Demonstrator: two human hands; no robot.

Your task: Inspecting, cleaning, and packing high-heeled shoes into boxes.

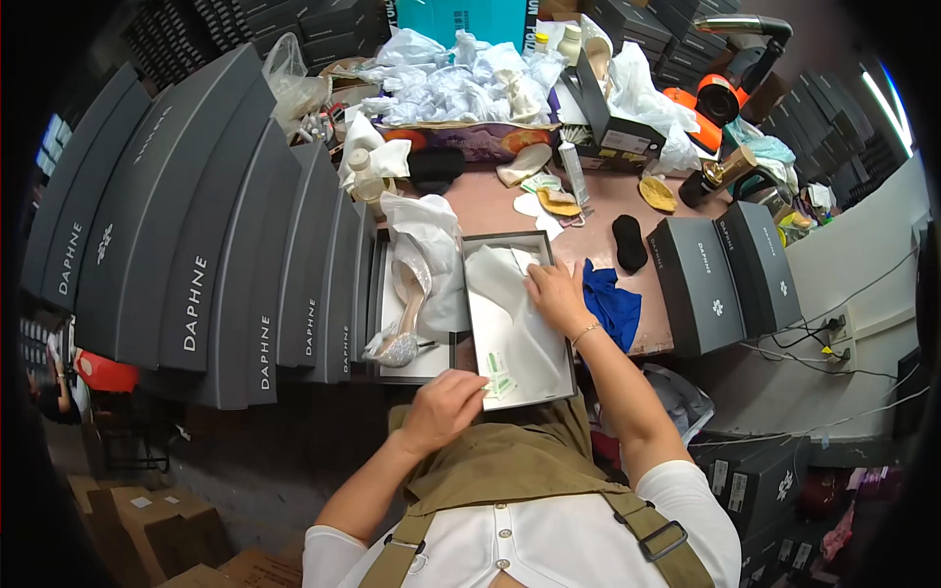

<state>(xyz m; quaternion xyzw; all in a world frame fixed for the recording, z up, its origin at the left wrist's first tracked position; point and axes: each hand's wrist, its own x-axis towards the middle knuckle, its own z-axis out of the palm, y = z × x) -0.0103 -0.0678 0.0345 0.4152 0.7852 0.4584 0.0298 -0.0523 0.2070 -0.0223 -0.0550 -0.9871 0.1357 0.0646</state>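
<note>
On the table in front of me, two open grey shoebox halves stand side by side. The left half holds a glittery high-heeled shoe beside crumpled white tissue paper. White tissue paper also lines the right half, with small green-and-white packets at its near end. My left hand is closed at the near left corner, its fingertips pinching the edge of these packets. Over the right wall reaches my right hand, its curled fingers gripping the tissue paper near the far end.
Grey shoeboxes stand in a row at the left; two more stand at the right. A blue cloth and a black oval pad lie beside my right hand. Behind are a carton of crumpled paper and an orange-and-black tool.
</note>
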